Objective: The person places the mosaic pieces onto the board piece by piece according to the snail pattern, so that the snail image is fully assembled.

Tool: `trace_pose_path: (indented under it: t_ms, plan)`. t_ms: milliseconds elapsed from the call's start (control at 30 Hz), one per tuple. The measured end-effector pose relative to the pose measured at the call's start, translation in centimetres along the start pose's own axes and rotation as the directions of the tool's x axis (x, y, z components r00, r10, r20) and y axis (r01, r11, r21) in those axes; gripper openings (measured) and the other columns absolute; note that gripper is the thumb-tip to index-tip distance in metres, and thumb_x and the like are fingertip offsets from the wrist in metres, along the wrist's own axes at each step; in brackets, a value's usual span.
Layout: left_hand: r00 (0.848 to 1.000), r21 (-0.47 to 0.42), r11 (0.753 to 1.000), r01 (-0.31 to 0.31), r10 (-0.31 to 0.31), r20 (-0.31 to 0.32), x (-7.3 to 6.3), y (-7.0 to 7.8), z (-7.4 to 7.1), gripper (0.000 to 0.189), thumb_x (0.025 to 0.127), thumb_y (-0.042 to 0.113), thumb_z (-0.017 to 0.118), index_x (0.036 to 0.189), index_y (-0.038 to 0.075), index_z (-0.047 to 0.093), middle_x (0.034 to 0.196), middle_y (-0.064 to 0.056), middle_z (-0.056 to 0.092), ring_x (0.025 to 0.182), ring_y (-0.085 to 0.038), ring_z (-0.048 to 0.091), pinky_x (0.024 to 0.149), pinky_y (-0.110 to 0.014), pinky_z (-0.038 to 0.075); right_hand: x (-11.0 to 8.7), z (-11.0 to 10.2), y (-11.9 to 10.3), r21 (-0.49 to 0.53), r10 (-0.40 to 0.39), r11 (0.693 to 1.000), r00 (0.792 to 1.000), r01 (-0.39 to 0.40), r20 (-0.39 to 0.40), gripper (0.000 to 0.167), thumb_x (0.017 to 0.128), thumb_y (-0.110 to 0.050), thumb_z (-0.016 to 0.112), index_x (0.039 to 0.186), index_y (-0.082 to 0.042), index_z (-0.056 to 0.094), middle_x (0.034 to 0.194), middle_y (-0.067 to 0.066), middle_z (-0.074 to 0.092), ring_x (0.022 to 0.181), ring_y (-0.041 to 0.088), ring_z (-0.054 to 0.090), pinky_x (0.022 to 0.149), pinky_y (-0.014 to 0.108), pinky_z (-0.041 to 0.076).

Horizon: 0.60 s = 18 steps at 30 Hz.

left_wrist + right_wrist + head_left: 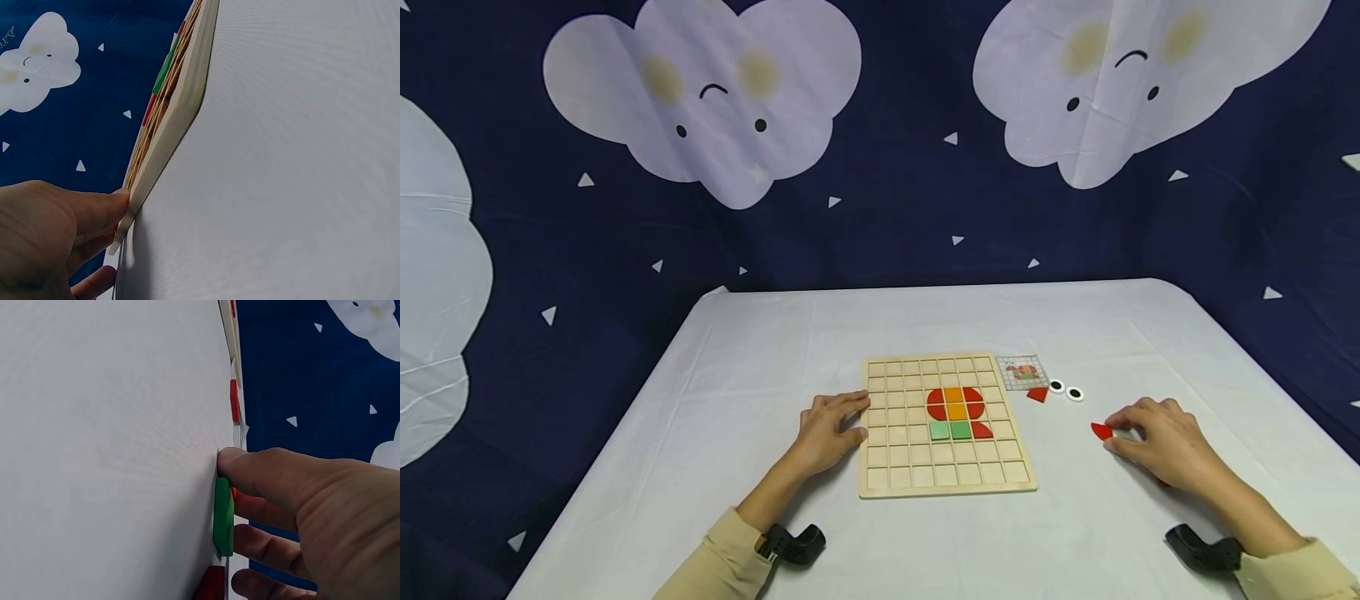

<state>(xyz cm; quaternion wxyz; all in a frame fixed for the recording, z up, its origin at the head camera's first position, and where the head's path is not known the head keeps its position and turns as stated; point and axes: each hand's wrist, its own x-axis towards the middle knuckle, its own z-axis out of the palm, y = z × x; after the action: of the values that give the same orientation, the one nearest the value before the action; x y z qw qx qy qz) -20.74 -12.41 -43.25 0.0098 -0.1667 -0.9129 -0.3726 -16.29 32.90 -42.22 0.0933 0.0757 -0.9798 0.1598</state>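
A wooden grid board [898, 479] lies flat on the table; on it are red rounded pieces [936, 405], orange squares [954, 405], green squares [960, 429] and a red curved piece [981, 430] at the lower right. My left hand [825, 433] touches the board's left edge with fingertips and thumb; the left wrist view shows the thumb [100, 209] against that edge. To the right of the board, my right hand [1168, 442] pinches a small red curved piece [1102, 431] between thumb and forefinger, at table level. A green piece [222, 519] lies beneath this hand, hidden in the head view.
A pattern card [1022, 372] lies by the board's upper right corner. Near it are a red piece [1037, 394] and two white eye discs [1074, 394]. Another red piece [211, 584] shows below the green one. Behind the white table [760, 333] hangs a dark blue cloud-print curtain [895, 233].
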Motion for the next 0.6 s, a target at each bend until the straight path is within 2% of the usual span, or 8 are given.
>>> trace_pose_path:
  t_ms: [267,433,600]
  plan:
    - [1.0,0.014,1.0,-0.002,0.002,-0.004,0.0,0.0,0.0,0.044,0.084,0.014,0.067,0.127,0.01,0.06,0.141,0.001,0.052,0.117,-0.023,0.041,0.091,-0.047,0.023,0.2,-0.2,-0.5,0.006,-0.046,0.999,0.998,0.047,-0.049,0.023,0.073,-0.023,0.078,0.092,-0.011,0.072,0.09,0.006,0.065,0.086,0.025,0.049,0.071,0.038,0.028]
    - [1.0,0.012,1.0,-0.006,0.006,-0.004,-0.1,0.0,0.0,0.044,0.085,0.014,0.067,0.128,0.01,0.06,0.141,0.001,0.051,0.118,-0.023,0.041,0.092,-0.048,0.023,1.1,-0.2,-2.6,0.034,-0.081,0.996,0.995,0.083,-0.059,0.02,0.073,-0.017,0.076,0.091,-0.011,0.072,0.092,0.007,0.066,0.092,0.028,0.049,0.076,0.04,0.028]
    - [1.0,0.01,1.0,-0.007,0.007,-0.005,0.0,0.1,0.0,0.044,0.085,0.014,0.067,0.128,0.009,0.059,0.141,0.0,0.051,0.119,-0.024,0.041,0.092,-0.048,0.023,2.6,0.3,-5.4,0.05,-0.149,0.987,0.986,0.153,-0.069,0.019,0.073,-0.019,0.077,0.09,-0.012,0.072,0.091,0.003,0.065,0.089,0.023,0.048,0.077,0.039,0.029]
